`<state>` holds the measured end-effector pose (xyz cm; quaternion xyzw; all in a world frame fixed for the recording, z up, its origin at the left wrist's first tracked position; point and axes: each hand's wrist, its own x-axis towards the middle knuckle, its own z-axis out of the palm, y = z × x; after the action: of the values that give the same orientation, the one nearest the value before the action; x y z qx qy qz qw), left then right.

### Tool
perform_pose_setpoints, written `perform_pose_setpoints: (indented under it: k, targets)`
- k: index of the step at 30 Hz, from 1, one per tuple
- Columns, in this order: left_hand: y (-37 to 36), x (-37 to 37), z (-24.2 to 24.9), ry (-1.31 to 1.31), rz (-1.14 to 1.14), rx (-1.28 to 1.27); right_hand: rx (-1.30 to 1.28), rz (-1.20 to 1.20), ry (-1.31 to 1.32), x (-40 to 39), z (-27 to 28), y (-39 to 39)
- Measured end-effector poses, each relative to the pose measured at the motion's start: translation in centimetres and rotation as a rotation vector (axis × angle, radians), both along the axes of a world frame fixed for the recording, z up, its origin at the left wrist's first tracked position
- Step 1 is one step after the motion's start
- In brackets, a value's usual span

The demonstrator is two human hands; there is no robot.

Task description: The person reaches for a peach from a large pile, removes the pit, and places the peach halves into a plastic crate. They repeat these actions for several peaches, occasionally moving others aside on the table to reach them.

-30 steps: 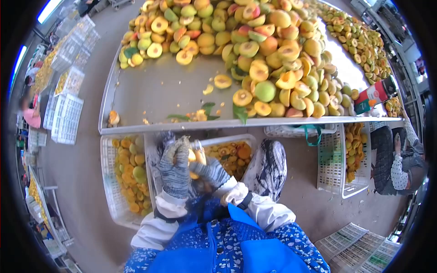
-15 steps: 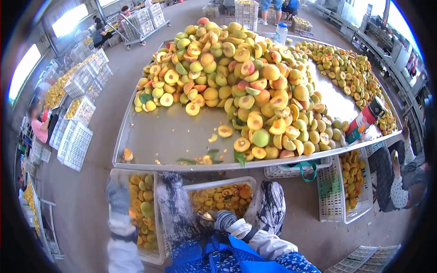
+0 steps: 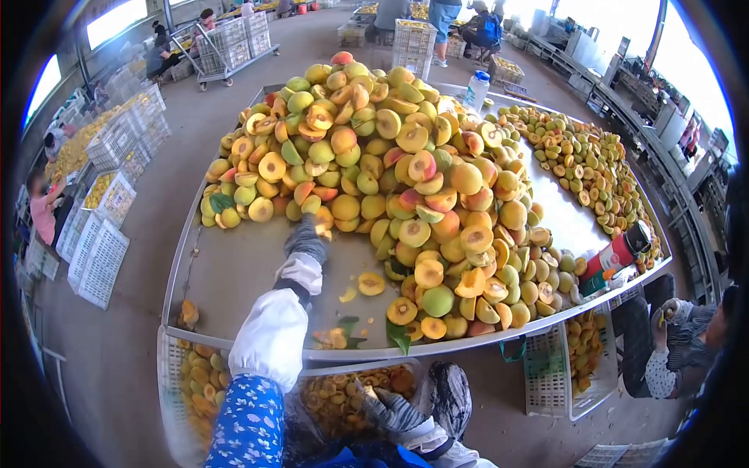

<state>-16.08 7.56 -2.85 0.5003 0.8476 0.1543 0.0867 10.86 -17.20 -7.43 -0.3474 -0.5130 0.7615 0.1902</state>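
Note:
A big pile of whole and halved peaches [image 3: 390, 179] covers a metal table [image 3: 234, 273]. My left hand [image 3: 304, 240], in a grey knit glove with a white sleeve, is stretched out to the pile's near edge and rests against a peach half [image 3: 322, 228]; its fingers are hidden from me. My right hand [image 3: 388, 409], also gloved, stays low by my lap over a white crate of pitted peach halves [image 3: 335, 394]. It is closed around a small tool whose tip shows.
A crate of whole peaches [image 3: 195, 382] stands at my lower left. A red canister [image 3: 616, 253] lies at the table's right edge and a water bottle [image 3: 476, 90] stands at the back. A seated person [image 3: 686, 343] works at the right. White crates [image 3: 94, 249] line the floor at the left.
My head has lifted from my lap to the table. My left hand let go of the peach it held with the right, swung past the left crate, then reached up to the pile.

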Motion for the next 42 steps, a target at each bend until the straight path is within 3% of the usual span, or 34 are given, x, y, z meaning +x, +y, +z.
perform_pose_setpoints:
  k: [1, 3, 5, 6, 7, 9, 10, 12, 13, 15, 17, 19, 25, 26, 28, 29, 31, 32, 33, 35, 38, 42]
  targets:
    - [-0.3, 0.8, -0.1, 0.027, -0.069, -0.064, -0.37, -0.102, 0.044, -0.3, -0.7, 1.0]
    - [-1.4, 0.9, -0.8, 0.07, -0.15, -0.126, 0.308, -0.111, 0.014, -2.2, 3.5, 3.0]
    - [-2.9, 0.6, -3.3, 0.067, -0.08, 0.122, 0.13, 0.033, -0.039, -4.4, 9.0, 6.3]
    - [-5.5, 0.3, 0.8, -0.242, -0.117, 0.03, 0.017, -0.036, -0.017, -5.6, 9.1, 7.3]
    - [-6.1, -1.4, 0.4, -0.598, 0.057, -0.069, -0.086, -0.105, 0.014, -6.5, 8.7, 7.8]
    - [-10.3, -3.7, 1.4, -1.138, 0.091, 0.187, 0.001, -0.077, 0.088, -5.3, 8.8, 5.7]
    - [-13.2, -3.2, 2.3, -1.137, 0.114, 0.187, 0.341, -0.099, 0.081, -4.9, 4.7, 4.2]
    - [-19.2, -1.3, 4.3, -1.695, 0.056, 0.496, 0.326, 0.001, -0.002, -3.8, 5.6, 0.9]
    - [-21.3, -0.1, 4.6, -1.682, 0.088, 0.507, 0.272, 0.046, -0.054, -3.6, 4.8, -0.5]
    - [-24.6, 2.7, 4.4, -2.103, 0.253, 0.466, 0.484, -0.053, 0.113, -3.6, 3.7, -2.5]
    - [-27.1, 5.1, 3.5, -2.153, 0.39, 0.546, 0.478, 0.009, 0.012, -3.3, 5.1, -3.6]
    - [-29.4, 7.2, 3.7, -2.107, 0.311, 0.576, 0.668, -0.1, 0.031, -3.3, 6.7, -3.9]
    - [-31.8, 9.8, 4.6, -1.081, -0.061, 0.649, 0.837, -0.194, -0.134, -3.4, 3.4, -3.9]
    - [-32.0, 10.1, 4.0, -1.081, -0.061, 0.647, 0.836, -0.194, -0.135, -3.6, 3.1, -3.9]
    - [-32.3, 10.9, 3.3, -1.847, 0.154, 0.898, 0.763, -0.211, -0.112, -3.9, 3.0, -3.9]
    - [-32.5, 11.2, 3.7, -1.849, 0.158, 0.892, 0.757, -0.213, -0.115, -4.0, 3.0, -3.9]
    - [-32.9, 11.7, 5.0, -1.585, 0.015, 0.777, 0.834, -0.197, -0.246, -4.3, 3.0, -4.1]
    - [-32.9, 11.6, 4.5, -1.588, 0.02, 0.77, 0.89, -0.191, -0.318, -4.7, 2.1, -4.0]
    - [-32.6, 11.4, 3.2, -1.476, 0.029, 0.735, 0.886, -0.191, -0.321, -5.0, 1.9, -4.2]
    - [-31.9, 10.8, 0.3, -1.251, 0.042, 0.664, 0.752, -0.069, -0.573, -5.4, 2.0, -4.5]
    - [-31.4, 11.0, -1.3, -0.944, 0.019, 0.639, 0.747, -0.076, -0.557, -5.8, 1.6, -4.9]
    - [-31.8, 11.2, -2.0, -0.756, 0.058, 0.64, 0.647, -0.056, -0.608, -5.4, 3.6, -5.1]
